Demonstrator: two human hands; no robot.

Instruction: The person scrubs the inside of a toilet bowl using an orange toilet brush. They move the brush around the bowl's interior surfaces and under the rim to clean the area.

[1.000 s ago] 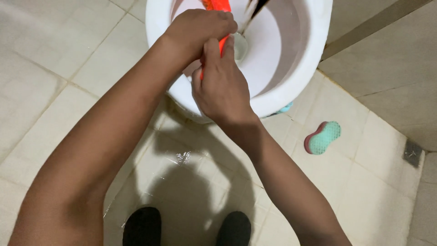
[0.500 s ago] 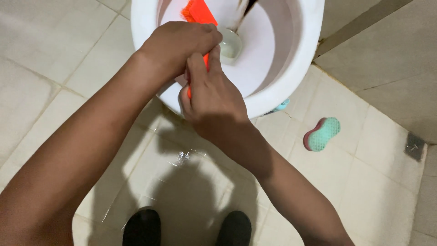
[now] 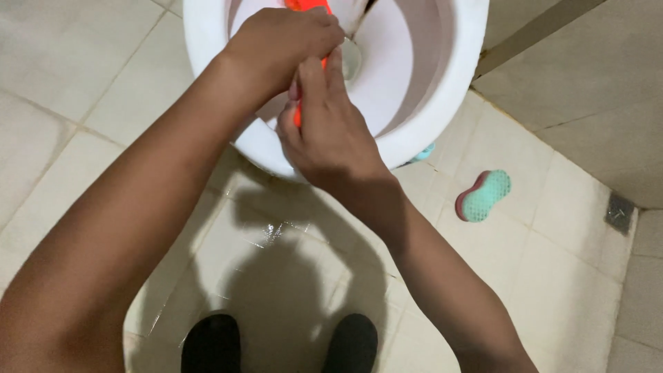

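Note:
A white toilet bowl (image 3: 442, 103) fills the top of the head view. Both my hands grip the orange handle of a toilet brush (image 3: 307, 5) over the bowl. My left hand (image 3: 280, 41) is closed around the handle higher up, my right hand (image 3: 331, 128) around it just below. Only short orange bits of the handle show between and above the fingers. The dark bristle end (image 3: 366, 7) reaches into the bowl near the drain hole at the top edge of the view.
A green and pink scrubbing pad (image 3: 483, 195) lies on the tiled floor right of the bowl. A small floor drain (image 3: 619, 211) sits at the far right. My two black shoes (image 3: 210, 343) stand at the bottom. The wet tiles (image 3: 269, 231) below the bowl glisten.
Both hands have stayed clamped on the orange handle while moving it in the bowl; the view has shifted a little, so the bowl and hands sit slightly more left and higher.

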